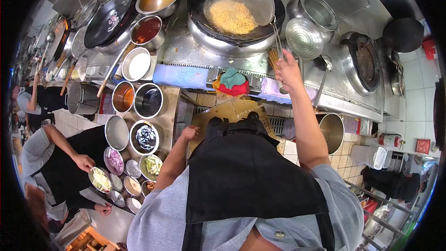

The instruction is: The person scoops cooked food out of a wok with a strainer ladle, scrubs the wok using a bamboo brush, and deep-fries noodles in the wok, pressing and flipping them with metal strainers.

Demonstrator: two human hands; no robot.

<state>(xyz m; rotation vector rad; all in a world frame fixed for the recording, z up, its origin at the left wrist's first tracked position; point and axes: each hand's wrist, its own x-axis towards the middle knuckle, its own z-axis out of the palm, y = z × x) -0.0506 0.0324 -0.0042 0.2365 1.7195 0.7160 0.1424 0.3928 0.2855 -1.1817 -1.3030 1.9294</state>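
My right hand is closed around the long handle of a mesh strainer. The strainer's round basket is tilted over the right side of a large black wok. Yellow noodles lie in the wok amid bubbling, foamy liquid, with some steam above. My left hand hangs low at my side, its fingers curled in with nothing visible in them. It is near the edge of the side counter, apart from the bowls there.
A perforated ladle rests right of the wok, beside a metal pot. Folded cloths lie at the stove's front edge. Sauce bowls stand left. A co-worker's hand holds a bowl of chopped vegetables.
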